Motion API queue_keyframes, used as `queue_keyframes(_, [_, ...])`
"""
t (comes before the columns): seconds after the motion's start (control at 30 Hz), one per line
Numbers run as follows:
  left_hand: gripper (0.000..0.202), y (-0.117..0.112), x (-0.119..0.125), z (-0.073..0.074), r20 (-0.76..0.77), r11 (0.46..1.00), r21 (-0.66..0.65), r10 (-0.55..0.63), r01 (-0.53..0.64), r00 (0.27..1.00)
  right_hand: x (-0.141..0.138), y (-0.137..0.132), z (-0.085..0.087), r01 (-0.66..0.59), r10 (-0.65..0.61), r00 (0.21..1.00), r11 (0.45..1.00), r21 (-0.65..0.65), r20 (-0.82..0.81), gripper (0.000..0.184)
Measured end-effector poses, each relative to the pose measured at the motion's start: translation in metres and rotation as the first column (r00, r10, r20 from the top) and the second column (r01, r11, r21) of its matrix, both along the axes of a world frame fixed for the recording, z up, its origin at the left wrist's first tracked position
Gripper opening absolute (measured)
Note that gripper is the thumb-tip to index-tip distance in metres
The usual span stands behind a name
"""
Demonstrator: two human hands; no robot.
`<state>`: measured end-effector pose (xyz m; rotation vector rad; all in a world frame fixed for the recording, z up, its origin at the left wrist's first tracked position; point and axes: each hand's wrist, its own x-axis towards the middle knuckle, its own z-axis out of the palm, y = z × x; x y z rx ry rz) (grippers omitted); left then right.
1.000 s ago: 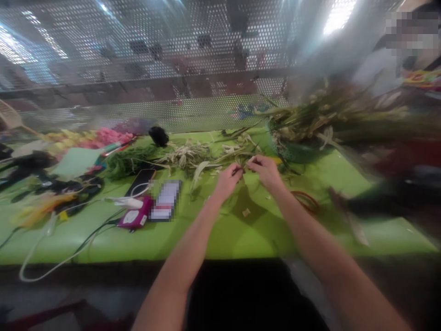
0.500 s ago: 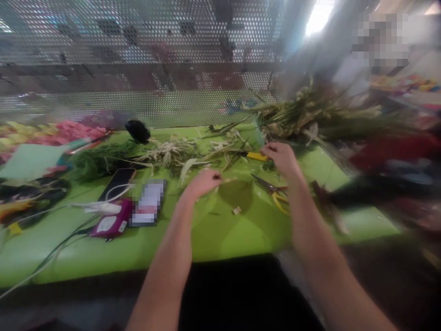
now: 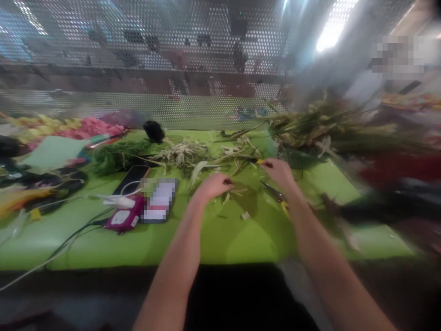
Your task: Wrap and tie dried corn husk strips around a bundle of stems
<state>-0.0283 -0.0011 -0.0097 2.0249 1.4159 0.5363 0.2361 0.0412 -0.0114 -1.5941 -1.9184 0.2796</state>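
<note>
My left hand is closed in a pinch over the green table, and pale dried plant strips stick out from its fingertips. My right hand has its fingers closed on a yellow-handled cutter. Most of that handle is covered by the fingers, and the dark front end points left toward the leaves. Below the right hand lie scissors with yellow handles, partly hidden by my right wrist. Dried leaves are heaped just beyond both hands. A small pale scrap rests between my forearms.
Left of my arm are a dark phone, a second phone with a lit screen, and a purple box with cables. Green netting lies behind them. A large bundle of dried stalks stands at the back right. Perforated metal rises behind.
The camera view has turned slightly left. My right hand now covers more of the cutter's yellow handle. More of the pale strips show at my left fingertips.
</note>
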Motion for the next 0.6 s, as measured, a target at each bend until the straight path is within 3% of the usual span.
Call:
queue_keyframes(0.17, [0.019, 0.004, 0.0, -0.001, -0.011, 0.999, 0.028, 0.044, -0.043, 0.999, -0.022, 0.006, -0.006, -0.097, 0.1, 0.985, 0.995, -0.03, 0.138, 0.02])
queue_keyframes(0.3, [0.019, 0.004, 0.009, -0.005, 0.124, 0.989, -0.074, -0.118, 0.128, 0.985, -0.055, 0.008, -0.001, -0.214, 0.222, 0.956, 0.975, -0.064, 0.192, 0.023])
queue_keyframes(0.37, [0.019, 0.002, 0.016, -0.006, 0.109, 0.982, -0.086, -0.161, 0.171, 0.981, -0.072, 0.009, 0.002, -0.286, 0.299, 0.928, 0.954, -0.091, 0.22, 0.025])
queue_keyframes(0.6, [0.018, -0.002, 0.023, -0.004, 0.058, 0.999, 0.006, -0.039, 0.038, 0.998, -0.12, 0.035, 0.014, -0.358, 0.358, 0.889, 0.932, -0.052, 0.287, 0.032])
